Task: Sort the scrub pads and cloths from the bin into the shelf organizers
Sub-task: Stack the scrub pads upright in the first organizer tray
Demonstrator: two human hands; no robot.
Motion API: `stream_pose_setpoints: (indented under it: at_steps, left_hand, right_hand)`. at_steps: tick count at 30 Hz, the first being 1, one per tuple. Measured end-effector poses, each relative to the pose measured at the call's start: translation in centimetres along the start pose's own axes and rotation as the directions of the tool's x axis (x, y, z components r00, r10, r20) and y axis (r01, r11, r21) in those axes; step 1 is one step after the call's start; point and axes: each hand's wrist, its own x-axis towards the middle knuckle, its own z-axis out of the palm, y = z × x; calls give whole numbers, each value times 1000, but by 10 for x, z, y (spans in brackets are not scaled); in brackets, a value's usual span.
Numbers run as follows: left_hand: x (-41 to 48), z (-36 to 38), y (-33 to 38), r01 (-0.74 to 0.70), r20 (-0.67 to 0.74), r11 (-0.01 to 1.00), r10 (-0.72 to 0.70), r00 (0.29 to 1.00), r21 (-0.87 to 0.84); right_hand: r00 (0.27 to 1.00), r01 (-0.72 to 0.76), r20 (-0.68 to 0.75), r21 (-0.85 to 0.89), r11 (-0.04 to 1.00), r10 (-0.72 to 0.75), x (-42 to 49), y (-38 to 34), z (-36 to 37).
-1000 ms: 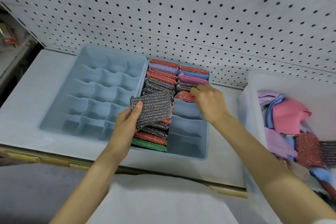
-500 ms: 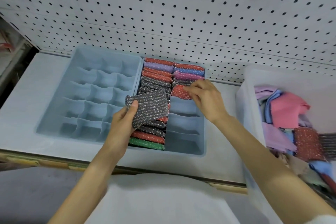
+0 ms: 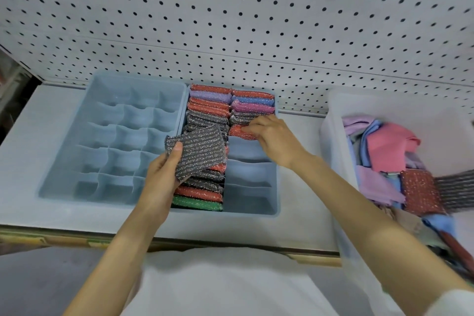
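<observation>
The left hand point(image 3: 161, 179) grips a grey, silver-flecked knitted scrub pad point(image 3: 202, 151) by its lower edge, held flat above the left column of the blue plastic divided organizer point(image 3: 276, 187) on the shelf. The right hand's fingertips point(image 3: 246, 129) pinch a red glittery scrub pad point(image 3: 237, 131) standing in the right column's fifth slot. Both grips and pads sit as they did half a second ago.
</observation>
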Motion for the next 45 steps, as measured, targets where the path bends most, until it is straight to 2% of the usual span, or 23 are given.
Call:
stream_pose_setpoints:
  at_steps: [2, 3, 4, 5, 6, 7, 9, 12, 13, 15, 17, 20, 22, 25, 27, 30, 33, 36, 37, 40, 41, 43, 45]
  left_hand:
    - [-2, 0, 1, -28, 2, 999, 28, 1000, 36]
    - [-4, 2, 2, -49, 10, 997, 49, 999, 63]
    - [-6, 4, 2, -76, 26, 992, 74, 997, 95]
    - [-9, 7, 2, -101, 53, 987, 95, 994, 126]
    - [-11, 10, 2, -129, 93, 980, 116, 989, 153]
    - [-14, 15, 2, -157, 141, 971, 132, 981, 183]
    - [-18, 22, 1, -224, 242, 933, 157, 958, 282]
    - [-13, 18, -9, -355, 280, 828, 250, 927, 435]
    - [-10, 12, -14, -416, 271, 745, 318, 909, 522]
    - [-1, -1, -23, -555, 344, 430, 475, 810, 713]
    - [7, -9, -35, -574, 457, 134, 472, 754, 808]
    - [15, -15, -54, -508, 513, -115, 352, 783, 854]
    - [18, -15, -60, -479, 518, -199, 339, 785, 855]
    - [20, -15, -61, -485, 521, -190, 346, 780, 853]
    - [21, -16, -61, -488, 525, -195, 356, 773, 851]
    - [20, -16, -60, -490, 528, -198, 340, 778, 849]
    - [16, -15, -57, -490, 514, -163, 362, 778, 856]
    - [5, 1, -42, -524, 518, -108, 412, 750, 845]
    - [0, 12, -35, -564, 535, -61, 410, 738, 824]
    - [-22, 60, -22, -684, 607, 204, 334, 721, 700]
    - [-32, 79, -22, -713, 638, 264, 320, 701, 650]
    - [-57, 117, -30, -740, 678, 345, 301, 670, 578]
    - [-83, 148, -47, -741, 699, 403, 280, 658, 537]
  right_hand:
    - [993, -71, -88, 145, 987, 84, -4, -7, -10]
    - [973, -121, -155, 298, 947, 173, -8, -15, -18]
    - [952, -158, -155, 485, 860, 262, -13, -27, -27]
    - [952, -179, -75, 651, 738, 297, -18, -41, -34]
    - [964, -196, 27, 750, 632, 266, -23, -54, -38]
    - [976, -195, 90, 778, 598, 200, -28, -64, -39]
    - [990, -143, 97, 736, 661, 106, -34, -70, -33]
    - [985, -149, 38, 658, 738, 166, -36, -54, -34]
    - [978, -155, -17, 604, 782, 207, -36, -47, -35]
    - [955, -168, -160, 405, 899, 250, -36, -30, -34]
    - [950, -163, -236, 177, 971, 203, -33, -18, -28]
    - [967, -86, -249, -133, 987, 51, -30, -17, -11]
    - [974, -44, -224, -289, 956, -23, -29, -19, 0]
    - [989, -59, -145, -345, 937, 9, -26, -23, 11]
    - [988, -127, -127, -306, 944, 92, -22, -25, 14]
    - [968, -236, -125, -151, 960, 218, -15, -30, 9]
    - [958, -270, -90, 41, 962, 272, -22, -33, -6]
    - [911, -358, -122, 241, 902, 394, -42, -34, -36]
    - [889, -377, -143, 306, 874, 434, -53, -33, -48]
    - [836, -423, -159, 421, 802, 525, -97, -28, -83]
    - [815, -453, -146, 444, 773, 561, -114, -24, -94]
    - [783, -498, -100, 491, 715, 614, -154, -8, -116]
    - [781, -523, -48, 494, 695, 622, -197, 14, -134]
